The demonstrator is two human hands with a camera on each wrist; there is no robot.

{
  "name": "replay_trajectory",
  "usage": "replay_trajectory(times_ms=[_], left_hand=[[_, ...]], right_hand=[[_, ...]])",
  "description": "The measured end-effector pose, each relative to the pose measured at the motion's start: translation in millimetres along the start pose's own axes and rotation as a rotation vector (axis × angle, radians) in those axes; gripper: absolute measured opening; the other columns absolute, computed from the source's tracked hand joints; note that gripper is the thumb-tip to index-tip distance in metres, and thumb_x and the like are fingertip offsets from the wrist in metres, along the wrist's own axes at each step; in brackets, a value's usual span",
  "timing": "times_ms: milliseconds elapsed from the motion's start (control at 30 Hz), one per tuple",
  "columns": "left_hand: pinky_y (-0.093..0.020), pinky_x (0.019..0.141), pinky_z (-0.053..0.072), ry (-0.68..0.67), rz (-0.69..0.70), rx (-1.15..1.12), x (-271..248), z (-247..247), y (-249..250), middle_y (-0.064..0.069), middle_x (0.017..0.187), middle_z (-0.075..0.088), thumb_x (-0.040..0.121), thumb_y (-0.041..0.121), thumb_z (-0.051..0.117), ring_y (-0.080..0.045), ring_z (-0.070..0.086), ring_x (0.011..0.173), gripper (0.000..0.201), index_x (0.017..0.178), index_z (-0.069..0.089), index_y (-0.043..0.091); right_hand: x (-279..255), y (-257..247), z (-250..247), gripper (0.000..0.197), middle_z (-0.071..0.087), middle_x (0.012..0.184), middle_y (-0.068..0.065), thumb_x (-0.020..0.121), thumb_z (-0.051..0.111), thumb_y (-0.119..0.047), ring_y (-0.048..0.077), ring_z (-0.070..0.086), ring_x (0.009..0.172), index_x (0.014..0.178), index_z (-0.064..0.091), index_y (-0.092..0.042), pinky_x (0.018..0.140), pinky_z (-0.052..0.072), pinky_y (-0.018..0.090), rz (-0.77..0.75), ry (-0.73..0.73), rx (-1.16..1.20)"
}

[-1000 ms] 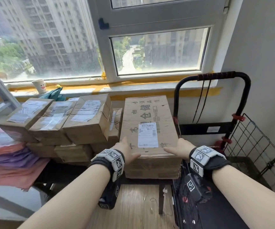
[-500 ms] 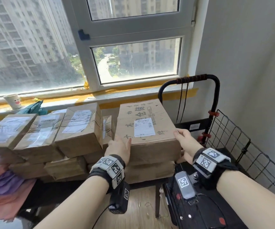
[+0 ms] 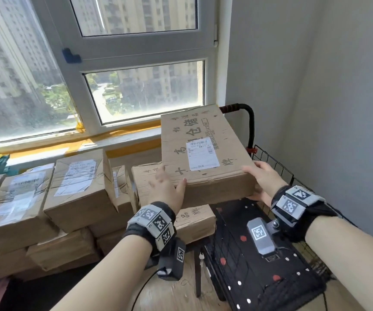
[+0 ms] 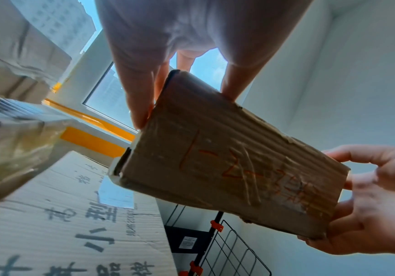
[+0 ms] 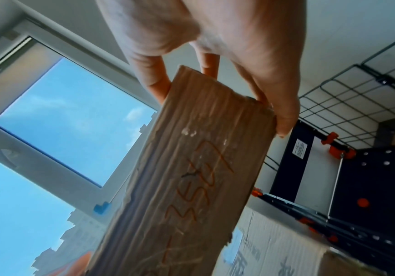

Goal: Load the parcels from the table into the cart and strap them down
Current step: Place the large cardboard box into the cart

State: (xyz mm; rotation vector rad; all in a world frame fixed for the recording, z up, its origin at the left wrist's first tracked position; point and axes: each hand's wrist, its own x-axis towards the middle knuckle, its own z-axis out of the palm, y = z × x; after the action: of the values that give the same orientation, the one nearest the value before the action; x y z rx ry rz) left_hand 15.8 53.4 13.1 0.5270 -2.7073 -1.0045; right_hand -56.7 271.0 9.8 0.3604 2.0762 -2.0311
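A large flat cardboard parcel (image 3: 203,151) with a white label is held in the air between both hands, partly over the black cart deck (image 3: 270,277). My left hand (image 3: 166,187) grips its near left corner, with fingers on either side of the edge in the left wrist view (image 4: 139,104). My right hand (image 3: 262,176) grips the near right corner, fingers on top and thumb underneath (image 5: 284,119). The parcel's end face bears orange handwriting (image 4: 234,168). A like parcel (image 3: 194,221) stays on the table stack below.
Several smaller taped parcels (image 3: 78,189) are stacked on the table at the left under the window sill. The cart's handle (image 3: 251,129) and folded wire mesh side (image 3: 277,164) stand against the grey wall at the right. Wooden floor shows below.
Both hands closed on the large parcel's near corners, lifted it off the stack and carried it to the right, over the cart. My view has turned right with it.
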Motion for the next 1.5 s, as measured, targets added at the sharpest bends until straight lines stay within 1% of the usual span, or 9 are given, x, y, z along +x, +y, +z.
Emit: replay_trajectory(times_ms=[200, 333, 400, 533, 667, 867, 1000, 1100, 1500], left_hand=[[-0.037, 0.103, 0.037, -0.033, 0.056, 0.018, 8, 32, 38, -0.011, 0.147, 0.029, 0.094, 0.041, 0.047, -0.026, 0.04, 0.129, 0.066, 0.147, 0.017, 0.016], [-0.034, 0.107, 0.033, -0.044, 0.092, -0.017, 17, 73, 78, -0.009, 0.147, 0.03, 0.094, 0.038, 0.05, -0.022, 0.035, 0.133, 0.065, 0.146, 0.02, 0.014], [-0.036, 0.105, 0.036, -0.061, 0.08, -0.025, 21, 102, 98, -0.009, 0.143, 0.037, 0.092, 0.04, 0.051, -0.022, 0.04, 0.129, 0.066, 0.145, 0.022, 0.016], [-0.036, 0.104, 0.042, -0.203, 0.041, -0.031, 21, 167, 137, -0.009, 0.14, 0.041, 0.09, 0.038, 0.056, -0.024, 0.049, 0.122, 0.075, 0.148, 0.012, 0.021], [-0.04, 0.102, 0.044, -0.306, -0.01, 0.016, 23, 213, 157, -0.012, 0.145, 0.038, 0.089, 0.037, 0.058, -0.024, 0.052, 0.12, 0.082, 0.15, 0.005, 0.024], [-0.033, 0.104, 0.037, -0.276, -0.114, 0.089, 44, 230, 155, -0.014, 0.14, 0.04, 0.093, 0.03, 0.053, -0.026, 0.046, 0.125, 0.062, 0.145, 0.024, 0.014], [-0.027, 0.098, 0.039, -0.3, -0.171, 0.122, 75, 240, 138, -0.013, 0.142, 0.037, 0.095, 0.03, 0.05, -0.026, 0.044, 0.127, 0.057, 0.144, 0.027, 0.012], [-0.035, 0.107, 0.038, -0.336, -0.208, 0.111, 104, 258, 120, -0.013, 0.141, 0.039, 0.092, 0.032, 0.053, -0.026, 0.046, 0.127, 0.06, 0.143, 0.028, 0.013], [-0.041, 0.104, 0.042, -0.531, -0.358, 0.186, 171, 358, 64, -0.014, 0.141, 0.04, 0.092, 0.035, 0.052, -0.029, 0.048, 0.125, 0.062, 0.144, 0.028, 0.013]], right_hand=[[11, -11, -60, 0.046, 0.053, 0.107, 0.009, 0.083, 0.068, -0.029, 0.03, 0.056, 0.095, 0.122, 0.044, -0.024, 0.081, 0.053, 0.048, 0.076, -0.044, -0.054], [36, -18, -113, 0.04, 0.056, 0.101, 0.009, 0.083, 0.065, -0.031, 0.023, 0.055, 0.09, 0.119, 0.053, -0.019, 0.084, 0.052, 0.043, 0.143, -0.101, -0.061], [51, -24, -146, 0.04, 0.055, 0.099, 0.011, 0.084, 0.064, -0.028, 0.023, 0.053, 0.088, 0.121, 0.054, -0.015, 0.076, 0.05, 0.039, 0.156, -0.134, -0.05], [92, -34, -216, 0.062, 0.047, 0.12, 0.012, 0.081, 0.068, -0.016, 0.027, 0.049, 0.098, 0.136, 0.04, -0.016, 0.085, 0.05, 0.05, 0.104, -0.115, -0.089], [134, -39, -258, 0.081, 0.045, 0.129, 0.005, 0.069, 0.078, -0.013, 0.029, 0.048, 0.113, 0.136, 0.037, -0.029, 0.09, 0.05, 0.053, 0.002, -0.076, -0.37], [193, -27, -248, 0.09, 0.045, 0.135, 0.004, 0.062, 0.085, -0.02, 0.021, 0.048, 0.113, 0.137, 0.036, -0.025, 0.09, 0.044, 0.032, -0.115, -0.213, -0.878], [232, -4, -220, 0.093, 0.047, 0.136, 0.004, 0.058, 0.086, -0.028, 0.024, 0.049, 0.118, 0.136, 0.037, -0.028, 0.098, 0.044, 0.035, -0.08, -0.306, -1.096], [261, 13, -198, 0.094, 0.044, 0.137, 0.007, 0.057, 0.086, -0.032, 0.027, 0.044, 0.123, 0.137, 0.037, -0.03, 0.103, 0.04, 0.037, -0.039, -0.357, -1.239], [371, 99, -154, 0.088, 0.041, 0.136, 0.006, 0.062, 0.084, -0.031, 0.026, 0.037, 0.127, 0.138, 0.04, -0.027, 0.104, 0.036, 0.034, 0.082, -0.589, -1.502]])
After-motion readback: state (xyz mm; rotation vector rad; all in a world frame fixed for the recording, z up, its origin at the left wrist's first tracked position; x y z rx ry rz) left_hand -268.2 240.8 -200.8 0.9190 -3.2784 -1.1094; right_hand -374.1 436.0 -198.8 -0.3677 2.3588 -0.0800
